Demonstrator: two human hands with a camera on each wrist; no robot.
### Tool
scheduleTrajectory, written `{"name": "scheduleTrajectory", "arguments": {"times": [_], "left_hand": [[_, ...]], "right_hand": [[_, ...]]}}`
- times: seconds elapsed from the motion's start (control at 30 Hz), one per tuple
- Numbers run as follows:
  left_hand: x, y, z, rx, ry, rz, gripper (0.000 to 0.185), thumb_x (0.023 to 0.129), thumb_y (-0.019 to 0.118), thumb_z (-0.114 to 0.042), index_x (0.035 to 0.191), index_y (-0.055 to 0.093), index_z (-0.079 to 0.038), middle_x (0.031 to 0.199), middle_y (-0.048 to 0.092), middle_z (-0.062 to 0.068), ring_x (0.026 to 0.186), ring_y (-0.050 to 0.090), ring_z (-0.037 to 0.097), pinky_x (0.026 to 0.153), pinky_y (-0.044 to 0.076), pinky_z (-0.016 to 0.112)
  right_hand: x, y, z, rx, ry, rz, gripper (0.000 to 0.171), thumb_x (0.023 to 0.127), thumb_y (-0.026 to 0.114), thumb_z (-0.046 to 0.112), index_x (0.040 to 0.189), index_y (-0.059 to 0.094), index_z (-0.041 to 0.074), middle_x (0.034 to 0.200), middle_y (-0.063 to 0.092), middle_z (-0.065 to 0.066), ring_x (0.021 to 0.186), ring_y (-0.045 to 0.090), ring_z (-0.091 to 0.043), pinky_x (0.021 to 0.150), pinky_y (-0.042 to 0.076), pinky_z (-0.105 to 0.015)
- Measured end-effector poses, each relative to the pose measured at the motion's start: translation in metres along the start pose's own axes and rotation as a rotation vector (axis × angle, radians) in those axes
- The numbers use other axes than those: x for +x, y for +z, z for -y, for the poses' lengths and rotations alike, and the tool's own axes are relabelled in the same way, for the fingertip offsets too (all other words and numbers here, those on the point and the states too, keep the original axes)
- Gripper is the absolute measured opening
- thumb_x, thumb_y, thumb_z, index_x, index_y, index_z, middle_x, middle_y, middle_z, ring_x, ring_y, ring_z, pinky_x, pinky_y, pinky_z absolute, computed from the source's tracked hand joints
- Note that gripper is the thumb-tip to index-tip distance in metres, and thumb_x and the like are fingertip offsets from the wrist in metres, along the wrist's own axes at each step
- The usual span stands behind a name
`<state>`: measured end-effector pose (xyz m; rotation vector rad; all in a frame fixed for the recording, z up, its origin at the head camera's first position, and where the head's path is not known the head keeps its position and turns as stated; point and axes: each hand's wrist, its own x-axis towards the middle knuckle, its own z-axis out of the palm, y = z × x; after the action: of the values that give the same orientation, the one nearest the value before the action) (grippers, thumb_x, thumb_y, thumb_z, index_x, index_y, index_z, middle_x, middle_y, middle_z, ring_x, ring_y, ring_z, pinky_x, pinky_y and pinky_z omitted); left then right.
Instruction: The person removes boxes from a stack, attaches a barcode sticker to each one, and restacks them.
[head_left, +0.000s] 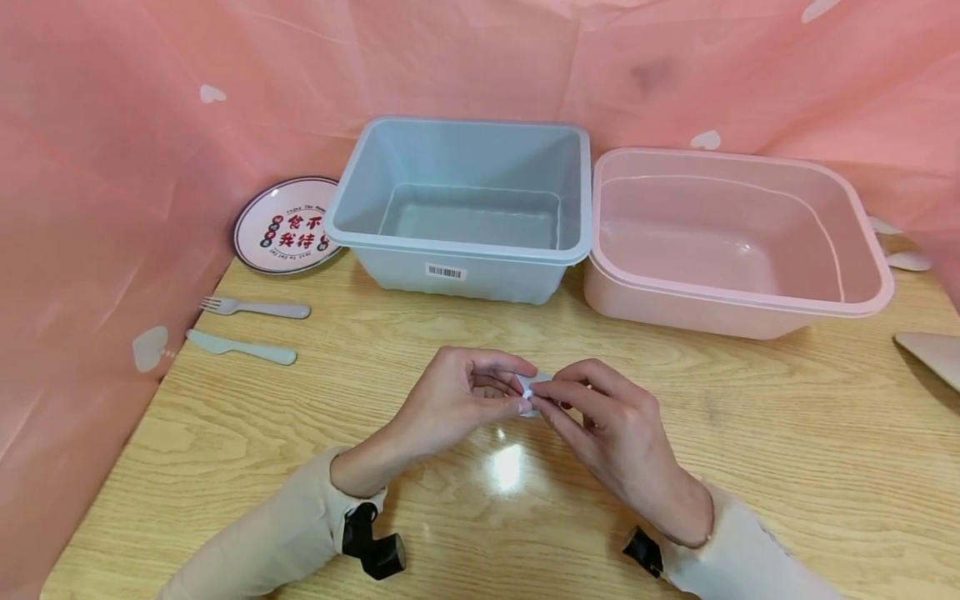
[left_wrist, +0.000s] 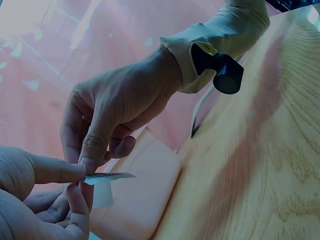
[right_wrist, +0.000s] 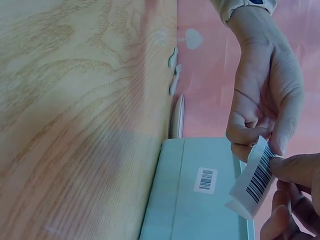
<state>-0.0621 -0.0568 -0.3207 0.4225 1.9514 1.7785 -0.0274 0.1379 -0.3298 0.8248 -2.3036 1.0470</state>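
Observation:
A small white barcode label (right_wrist: 256, 181) is held between both hands over the middle of the wooden table. My left hand (head_left: 450, 398) pinches one edge of it with thumb and fingers. From the other side, my right hand (head_left: 618, 421) pinches the label between thumb and forefinger. In the right wrist view the printed bars show and the paper looks slightly bent. Seen from the left wrist, the label (left_wrist: 112, 176) is nearly edge-on, with a pale piece of paper hanging under it. The fingertips hide part of the label.
Behind the hands stand a grey-blue bin (head_left: 457, 254) with its own barcode sticker (head_left: 446, 272) and a pink bin (head_left: 720, 300). A plate (head_left: 281, 229), a fork (head_left: 258, 308) and a knife (head_left: 243, 345) lie at left. A pale object (head_left: 933, 354) sits at the right edge.

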Motion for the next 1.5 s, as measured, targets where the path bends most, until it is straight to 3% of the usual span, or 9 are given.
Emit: {"name": "scheduleTrajectory", "arguments": {"times": [0.27,0.43,0.63,0.97,1.23,1.5], "left_hand": [[0.001,-0.001,0.003,-0.038,0.009,0.029,0.032,0.082,0.072,0.0,0.113,0.066,0.006,0.098,0.07,0.016,0.086,0.066,0.011,0.076,0.056,0.021],[0.001,-0.001,0.004,-0.049,-0.032,0.025,0.028,0.088,0.068,-0.011,0.113,0.068,0.001,0.103,0.072,0.012,0.087,0.069,0.012,0.079,0.057,0.028],[0.002,0.0,0.004,-0.036,-0.039,0.006,0.021,0.092,0.063,-0.013,0.109,0.071,-0.001,0.106,0.073,0.011,0.085,0.071,0.012,0.08,0.057,0.029],[0.004,0.003,0.013,-0.049,-0.048,-0.063,0.019,0.088,0.067,-0.006,0.103,0.071,0.003,0.1,0.072,0.017,0.08,0.067,0.008,0.075,0.058,0.029],[0.004,0.001,0.018,-0.029,-0.034,-0.092,0.017,0.087,0.067,-0.005,0.101,0.072,0.002,0.101,0.072,0.014,0.082,0.067,0.008,0.074,0.057,0.025],[0.003,-0.003,0.02,-0.031,-0.026,-0.111,0.014,0.087,0.067,-0.005,0.099,0.073,-0.001,0.1,0.072,0.012,0.082,0.067,0.01,0.074,0.056,0.025]], "right_hand": [[0.0,0.001,-0.001,0.015,-0.032,-0.044,0.03,0.096,0.059,0.029,0.083,0.076,0.007,0.078,0.065,-0.001,0.057,0.045,-0.004,0.048,0.035,-0.008],[0.0,0.0,-0.003,0.008,-0.061,-0.049,0.03,0.096,0.058,0.029,0.081,0.074,0.009,0.079,0.065,0.0,0.062,0.05,-0.005,0.049,0.036,-0.008],[-0.002,-0.002,-0.005,0.035,-0.081,-0.008,0.027,0.096,0.058,0.028,0.083,0.072,0.008,0.082,0.064,-0.002,0.068,0.054,-0.007,0.049,0.039,-0.01],[-0.007,0.0,-0.008,0.052,-0.091,0.044,0.027,0.097,0.056,0.027,0.084,0.07,0.009,0.083,0.063,0.0,0.068,0.052,-0.006,0.05,0.039,-0.008],[-0.013,-0.002,-0.01,0.044,-0.072,0.139,0.026,0.098,0.054,0.028,0.086,0.067,0.01,0.087,0.061,0.0,0.071,0.055,-0.008,0.053,0.043,-0.01],[-0.018,-0.002,-0.013,0.068,-0.147,0.119,0.024,0.099,0.052,0.023,0.088,0.068,0.008,0.088,0.062,0.001,0.076,0.054,-0.008,0.066,0.045,-0.014]]}}
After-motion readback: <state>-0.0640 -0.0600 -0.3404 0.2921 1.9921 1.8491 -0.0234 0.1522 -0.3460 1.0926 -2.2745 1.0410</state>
